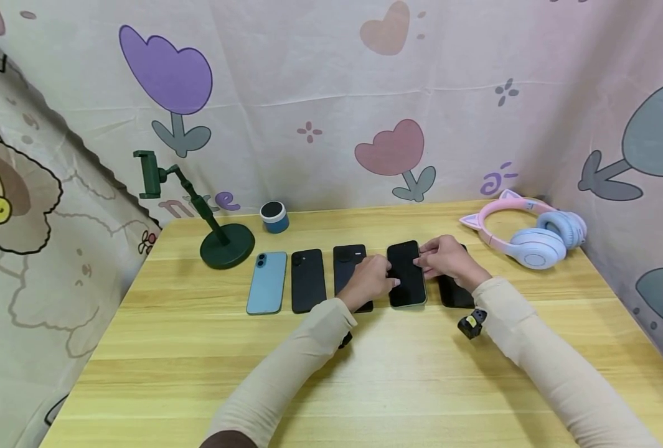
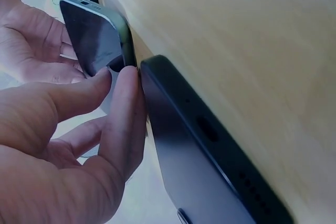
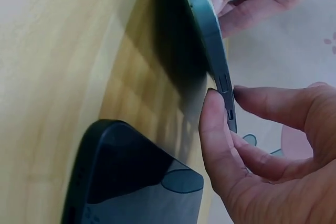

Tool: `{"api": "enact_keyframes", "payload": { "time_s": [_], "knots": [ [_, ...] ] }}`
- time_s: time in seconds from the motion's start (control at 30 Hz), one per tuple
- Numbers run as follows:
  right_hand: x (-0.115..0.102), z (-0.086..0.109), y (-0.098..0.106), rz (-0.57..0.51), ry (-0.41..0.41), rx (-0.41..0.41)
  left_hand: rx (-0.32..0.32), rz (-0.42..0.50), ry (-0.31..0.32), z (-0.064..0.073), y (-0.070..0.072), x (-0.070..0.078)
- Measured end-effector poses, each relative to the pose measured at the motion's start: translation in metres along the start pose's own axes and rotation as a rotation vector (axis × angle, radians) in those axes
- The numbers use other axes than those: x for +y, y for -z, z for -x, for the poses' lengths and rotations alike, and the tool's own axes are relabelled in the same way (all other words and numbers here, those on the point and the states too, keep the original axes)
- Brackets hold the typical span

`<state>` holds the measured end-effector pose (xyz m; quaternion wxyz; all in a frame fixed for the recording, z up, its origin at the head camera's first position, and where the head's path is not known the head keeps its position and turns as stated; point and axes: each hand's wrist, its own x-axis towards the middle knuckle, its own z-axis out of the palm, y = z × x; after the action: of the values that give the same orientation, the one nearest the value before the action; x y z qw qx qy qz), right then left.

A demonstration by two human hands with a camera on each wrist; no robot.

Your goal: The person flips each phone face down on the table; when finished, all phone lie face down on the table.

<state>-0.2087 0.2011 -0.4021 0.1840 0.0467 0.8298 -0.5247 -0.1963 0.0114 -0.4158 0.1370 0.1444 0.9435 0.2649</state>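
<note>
A smartphone (image 1: 406, 274) with a dark screen faces up, fourth from the left in a row of phones. My left hand (image 1: 369, 281) pinches its left edge, thumb over the screen side. At the opposite edge, near the side buttons, my right hand (image 1: 451, 261) grips it between thumb and fingers. In the right wrist view a shadow lies under the phone's greenish frame (image 3: 210, 30), which looks raised off the wood. Below my left hand lies a dark phone (image 1: 349, 254), back up. My right hand partly covers another black phone (image 1: 456, 294), screen up.
Farther left lie a black phone (image 1: 309, 283) and a light blue phone (image 1: 266, 286), both back up. A green phone stand (image 1: 227, 246) and a small blue-and-white jar (image 1: 275, 219) stand behind. Pink-and-blue cat-ear headphones (image 1: 535, 247) rest at the back right of the wooden table (image 1: 409, 386).
</note>
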Motion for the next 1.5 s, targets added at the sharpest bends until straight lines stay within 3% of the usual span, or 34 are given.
{"api": "enact_keyframes", "payload": {
  "time_s": [0.27, 0.8, 1.27, 1.5],
  "knots": [
    [-0.007, 0.007, 0.002, -0.009, 0.022, -0.009, -0.018, 0.063, 0.014, 0.0, -0.001, 0.002],
    [-0.011, 0.012, 0.004, -0.075, 0.048, -0.044, -0.01, 0.122, -0.032, 0.002, -0.004, 0.003],
    [-0.01, 0.014, 0.004, -0.202, 0.077, -0.116, -0.013, 0.26, -0.035, 0.008, 0.004, 0.011],
    [-0.009, 0.013, 0.003, -0.26, 0.093, -0.143, -0.019, 0.401, -0.051, 0.013, 0.008, 0.013]
  ]
}}
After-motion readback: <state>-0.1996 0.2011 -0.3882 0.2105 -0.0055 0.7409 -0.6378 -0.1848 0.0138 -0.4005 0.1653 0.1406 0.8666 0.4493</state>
